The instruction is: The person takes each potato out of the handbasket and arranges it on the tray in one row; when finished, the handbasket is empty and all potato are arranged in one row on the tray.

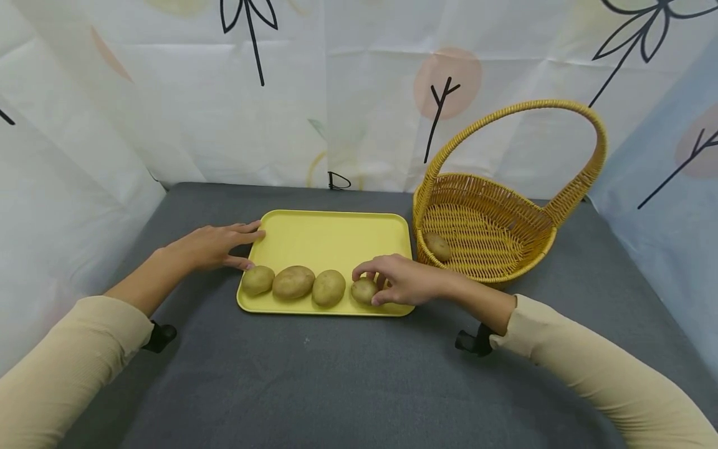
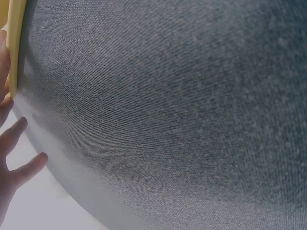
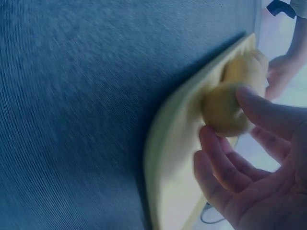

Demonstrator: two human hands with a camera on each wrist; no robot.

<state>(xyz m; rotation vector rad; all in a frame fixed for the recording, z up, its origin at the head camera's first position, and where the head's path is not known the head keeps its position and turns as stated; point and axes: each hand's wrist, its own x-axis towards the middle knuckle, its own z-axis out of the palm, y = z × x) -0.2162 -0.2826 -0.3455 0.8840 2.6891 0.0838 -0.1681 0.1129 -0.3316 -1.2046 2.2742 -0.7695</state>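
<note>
On the yellow tray [image 1: 331, 240], several potatoes stand in a row along the near edge. The leftmost potato [image 1: 257, 280] is close to my left thumb. My left hand [image 1: 215, 244] rests at the tray's left edge with its fingers spread. At the row's right end, my right hand [image 1: 401, 279] has thumb and fingers around a small potato [image 1: 364, 290]. The right wrist view shows the thumb [image 3: 259, 108] against this potato [image 3: 224, 110], with the fingers curled on its other side. Between the ends lie a larger potato [image 1: 293, 282] and a rounder potato [image 1: 328, 288].
A yellow wicker basket [image 1: 488, 187] with a tall handle stands right of the tray. One potato [image 1: 437, 247] lies inside it, at the left. Dark grey cloth [image 1: 314, 380] covers the table, and patterned white curtains [image 1: 364, 93] hang behind.
</note>
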